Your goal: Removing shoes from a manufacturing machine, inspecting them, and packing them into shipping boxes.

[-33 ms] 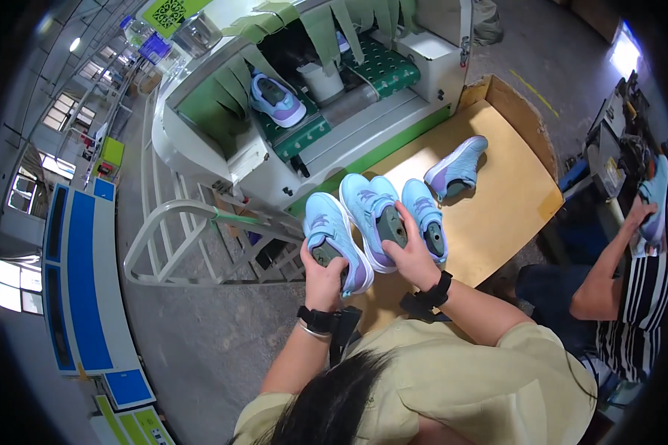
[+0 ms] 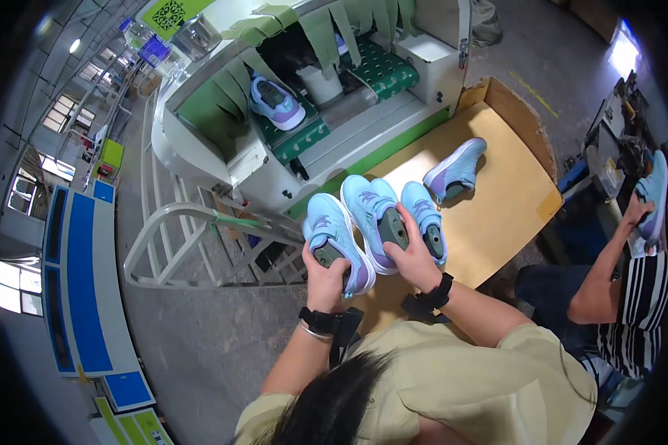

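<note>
A: Where were the sneakers being handled?

B: Over the left part of the shallow tan cardboard box [image 2: 501,208]. A light-blue sneaker with a purple heel and white sole [image 2: 326,219] was gripped in the bare left hand [image 2: 324,280], with the thumb pressed at the collar. To the right of it, a second light-blue sneaker with purple laces [image 2: 360,199] was gripped near its opening by the bare right hand [image 2: 416,259].

A: Was anything else held there?

B: That could not be told. A third light-blue sneaker with a narrow strap [image 2: 421,208] was seen just beside the right fingers, over the box, but whether it was held or merely rested there was not shown. Dark grey-green inserts [image 2: 393,228] were seen inside the shoes.

A: And on the box itself?

B: A lone light-blue and purple sneaker [image 2: 460,167] was left lying on the cardboard, apart from the hands.

A: What was placed around the box?

B: Beyond it stood a white machine with a green strip curtain [image 2: 315,44] — a pale-blue and lilac sneaker [image 2: 274,104] was carried on its dotted green belt [image 2: 382,70]. To the left of the box, a white tubular metal rail [image 2: 156,222] was seen. To its right, another blue shoe [image 2: 652,196] was held by a co-worker in a black-and-white striped shirt [image 2: 642,297].
</note>
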